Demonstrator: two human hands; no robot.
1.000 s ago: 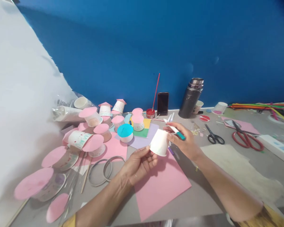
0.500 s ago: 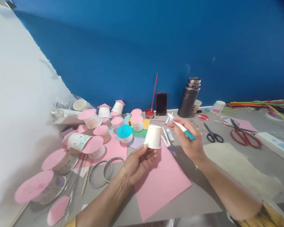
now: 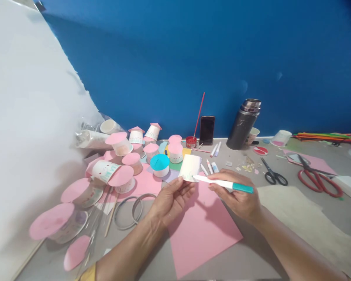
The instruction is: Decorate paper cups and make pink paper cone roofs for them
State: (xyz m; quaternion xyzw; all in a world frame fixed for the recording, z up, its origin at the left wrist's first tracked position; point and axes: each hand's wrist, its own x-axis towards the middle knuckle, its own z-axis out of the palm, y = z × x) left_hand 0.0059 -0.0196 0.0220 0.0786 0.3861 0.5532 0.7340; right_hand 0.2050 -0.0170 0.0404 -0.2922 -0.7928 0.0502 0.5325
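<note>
"What had just changed in the head view?"

"The right hand [image 3: 240, 199], pinching the pen [image 3: 226, 184], had brought its tip to the cup [image 3: 190, 166], touching or nearly touching low on its side. Drawing seemed under way."

"And the left hand [image 3: 172, 201]?"

"It held the upside-down cup by the rim, near the pink sheet's [image 3: 204, 234] far end, in from the tabletop's [image 3: 242, 261] back edge."

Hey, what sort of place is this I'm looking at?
Likely a craft table: pink-topped cups crowd its left side, black scissors lie on the right, and the right hand holds a marker to a white cup.
</note>
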